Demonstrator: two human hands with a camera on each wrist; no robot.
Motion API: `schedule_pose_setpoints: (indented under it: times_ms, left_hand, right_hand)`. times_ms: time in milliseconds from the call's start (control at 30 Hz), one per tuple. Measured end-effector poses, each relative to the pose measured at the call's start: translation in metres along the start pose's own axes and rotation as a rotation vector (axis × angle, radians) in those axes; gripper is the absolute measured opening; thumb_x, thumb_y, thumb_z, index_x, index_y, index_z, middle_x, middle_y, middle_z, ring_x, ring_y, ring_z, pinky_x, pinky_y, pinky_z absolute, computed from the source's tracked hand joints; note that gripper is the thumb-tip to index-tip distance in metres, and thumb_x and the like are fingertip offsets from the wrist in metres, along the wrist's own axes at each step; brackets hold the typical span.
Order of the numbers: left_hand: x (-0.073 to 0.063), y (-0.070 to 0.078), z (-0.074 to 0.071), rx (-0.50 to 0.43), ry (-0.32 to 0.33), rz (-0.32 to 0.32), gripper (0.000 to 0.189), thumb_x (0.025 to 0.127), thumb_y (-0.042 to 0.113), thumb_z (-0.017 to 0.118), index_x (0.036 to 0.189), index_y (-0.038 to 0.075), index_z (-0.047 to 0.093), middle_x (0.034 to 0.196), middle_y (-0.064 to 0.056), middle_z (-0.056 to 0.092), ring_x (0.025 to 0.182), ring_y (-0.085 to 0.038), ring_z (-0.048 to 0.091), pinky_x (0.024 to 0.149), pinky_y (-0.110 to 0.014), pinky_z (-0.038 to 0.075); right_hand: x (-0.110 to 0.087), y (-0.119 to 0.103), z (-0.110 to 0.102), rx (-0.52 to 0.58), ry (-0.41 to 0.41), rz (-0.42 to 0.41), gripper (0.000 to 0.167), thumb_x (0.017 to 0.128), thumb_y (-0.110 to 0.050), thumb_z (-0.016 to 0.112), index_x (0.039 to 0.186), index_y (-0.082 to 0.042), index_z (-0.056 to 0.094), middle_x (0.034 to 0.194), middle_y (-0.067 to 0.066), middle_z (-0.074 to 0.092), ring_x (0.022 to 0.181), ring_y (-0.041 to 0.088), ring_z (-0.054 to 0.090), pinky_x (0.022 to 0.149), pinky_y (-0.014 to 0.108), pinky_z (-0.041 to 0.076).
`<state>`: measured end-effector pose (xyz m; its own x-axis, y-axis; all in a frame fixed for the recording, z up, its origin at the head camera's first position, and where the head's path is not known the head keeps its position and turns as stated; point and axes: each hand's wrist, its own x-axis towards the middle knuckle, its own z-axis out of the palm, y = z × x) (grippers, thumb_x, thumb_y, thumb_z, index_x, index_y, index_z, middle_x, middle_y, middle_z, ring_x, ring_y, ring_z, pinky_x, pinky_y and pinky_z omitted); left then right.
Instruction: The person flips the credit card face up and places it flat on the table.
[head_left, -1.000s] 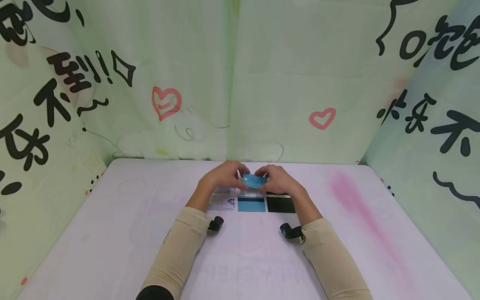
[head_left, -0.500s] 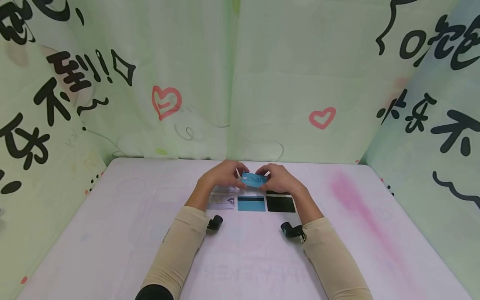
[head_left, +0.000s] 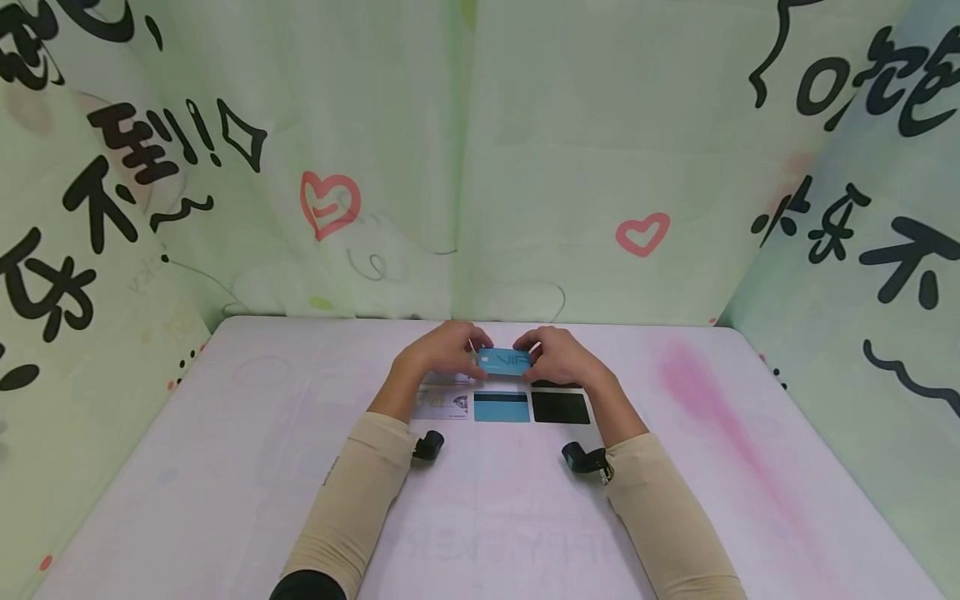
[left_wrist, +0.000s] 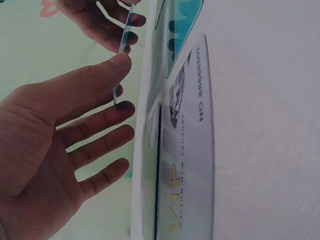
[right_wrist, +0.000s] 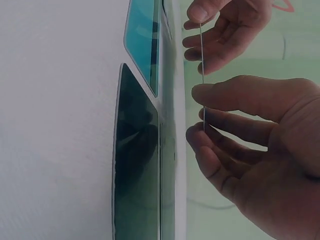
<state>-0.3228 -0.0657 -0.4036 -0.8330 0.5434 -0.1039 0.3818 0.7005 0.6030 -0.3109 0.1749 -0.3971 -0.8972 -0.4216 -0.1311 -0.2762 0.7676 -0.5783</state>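
A light-blue plastic card [head_left: 503,361] with VIP lettering is held between both hands, raised a little over the table. My left hand [head_left: 447,348] pinches its left end between thumb and fingers; the left wrist view shows the card [left_wrist: 125,37] edge-on, thumb on one face. At the other end my right hand [head_left: 558,358] pinches it likewise, and its thumb and fingertips meet the thin edge in the right wrist view. Just nearer than the hands lie a white VIP card [head_left: 441,406], a blue card with a dark stripe [head_left: 502,407] and a black card [head_left: 561,408], side by side.
Behind that row, another dark card [head_left: 557,385] and a pale card [head_left: 448,379] are partly covered by the hands. All lie on a pale table [head_left: 480,508] with a pink smear at right. A printed green curtain [head_left: 540,208] hangs along its back and sides.
The blue card has shifted slightly left between the hands and now faces the head camera more squarely, its VIP lettering level. Both hands keep their pinch. The cards on the table have stayed put.
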Motion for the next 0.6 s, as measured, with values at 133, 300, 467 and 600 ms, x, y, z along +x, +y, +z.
schedule_pose_setpoints:
  times_ms: [133,300,467,600]
  left_hand:
    - [-0.0004,-0.0013,0.0005,0.016,-0.004,-0.002,0.054,0.086,0.023,0.085,0.135,0.01,0.068,0.127,-0.008,0.067,0.115,-0.024,0.06,0.106,-0.042,0.05]
    - [0.0001,-0.0033,0.0017,0.061,-0.006,0.023,0.053,0.086,0.022,0.085,0.134,0.01,0.068,0.128,-0.008,0.067,0.117,-0.023,0.06,0.108,-0.041,0.048]
    - [-0.0007,-0.0025,0.0036,0.095,-0.018,0.002,0.052,0.086,0.023,0.085,0.134,0.012,0.068,0.128,-0.007,0.066,0.118,-0.023,0.06,0.11,-0.041,0.046]
    - [-0.002,-0.0003,0.0047,0.104,-0.023,-0.034,0.052,0.085,0.023,0.085,0.134,0.015,0.069,0.127,-0.005,0.065,0.117,-0.023,0.059,0.11,-0.043,0.046]
  right_hand:
    - [0.0006,0.0005,0.0009,-0.011,0.0,0.001,0.054,0.083,-0.014,0.085,0.133,-0.003,0.067,0.125,0.016,0.069,0.108,0.029,0.063,0.097,0.045,0.056]
    - [0.002,0.002,0.0026,-0.031,-0.004,-0.006,0.053,0.084,-0.014,0.085,0.133,-0.004,0.068,0.126,0.016,0.069,0.112,0.031,0.062,0.099,0.047,0.055]
    - [0.0031,0.0029,0.004,-0.053,-0.016,-0.012,0.051,0.084,-0.014,0.085,0.132,-0.004,0.07,0.124,0.015,0.071,0.111,0.031,0.064,0.1,0.048,0.054]
    - [0.0031,0.0019,0.0041,-0.065,-0.023,-0.018,0.051,0.083,-0.014,0.085,0.131,-0.003,0.07,0.123,0.015,0.071,0.111,0.031,0.064,0.099,0.047,0.054]
